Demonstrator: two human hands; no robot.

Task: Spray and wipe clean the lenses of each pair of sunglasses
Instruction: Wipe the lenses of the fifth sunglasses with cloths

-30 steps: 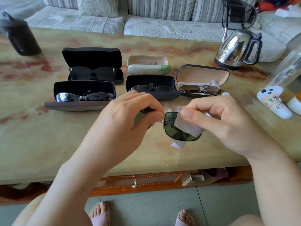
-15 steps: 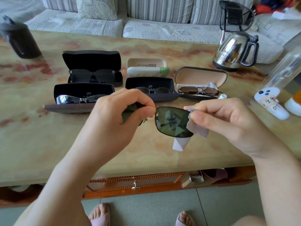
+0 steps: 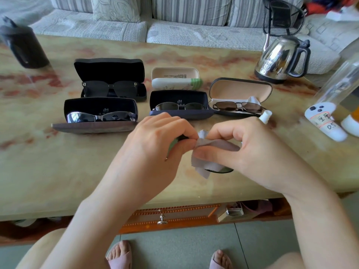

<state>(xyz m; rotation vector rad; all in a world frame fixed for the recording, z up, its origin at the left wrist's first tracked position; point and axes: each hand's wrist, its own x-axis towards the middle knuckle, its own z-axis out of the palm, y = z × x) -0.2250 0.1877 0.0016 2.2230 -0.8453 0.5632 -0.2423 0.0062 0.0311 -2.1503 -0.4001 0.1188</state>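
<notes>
My left hand (image 3: 155,140) pinches a pair of dark-lensed sunglasses (image 3: 223,170) above the table's near edge; only a sliver of lens rim shows under the cloth. My right hand (image 3: 250,150) pinches a grey wiping cloth (image 3: 213,150) folded over the lens, thumb on top. Behind stand several open cases with sunglasses: black square ones (image 3: 112,88), mirrored ones (image 3: 101,117), a metal-framed pair (image 3: 179,106) and a brown-lensed pair (image 3: 238,106). A white case (image 3: 175,82) stands open with nothing inside. The tip of a small white spray bottle (image 3: 265,115) peeks out behind my right hand.
The marble table (image 3: 58,167) carries a steel kettle (image 3: 281,59) at back right, a dark mug (image 3: 23,47) at back left, and white bottles (image 3: 324,123) with a clear bottle at the right edge. A sofa lies beyond. My feet show below.
My right hand has slid the cloth leftward across the lens, from its right edge to covering almost all of it. Both hands have come closer together.
</notes>
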